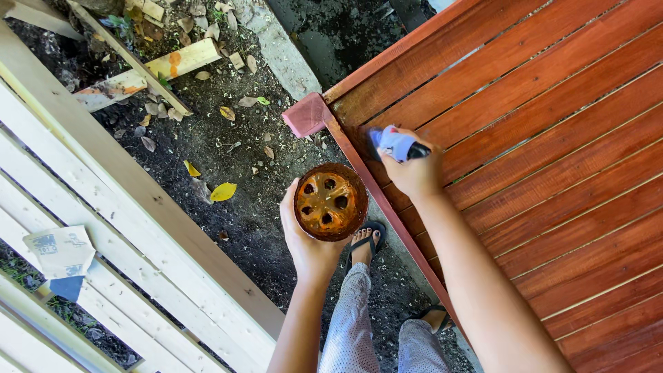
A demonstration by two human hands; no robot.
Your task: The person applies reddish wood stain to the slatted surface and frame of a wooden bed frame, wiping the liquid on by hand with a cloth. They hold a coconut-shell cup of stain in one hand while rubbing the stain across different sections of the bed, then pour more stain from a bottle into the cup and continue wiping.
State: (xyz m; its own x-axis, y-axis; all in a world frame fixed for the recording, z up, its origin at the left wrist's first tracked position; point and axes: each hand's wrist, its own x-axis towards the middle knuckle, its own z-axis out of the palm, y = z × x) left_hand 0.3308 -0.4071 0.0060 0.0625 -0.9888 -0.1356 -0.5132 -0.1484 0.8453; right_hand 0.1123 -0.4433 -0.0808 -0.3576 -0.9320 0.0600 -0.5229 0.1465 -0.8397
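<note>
Left hand [307,238] cups round stain tin [331,201] from below, just beside panel edge; keep tin level. Right hand [413,171] clenched on brush handle [400,144], bristles on red-stained slatted panel [552,159] near top corner. Stroke along grain; avoid pooling in slat gaps.

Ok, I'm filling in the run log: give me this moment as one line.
left hand: holds stain pot | right hand: brush on red-brown slatted panel
</note>
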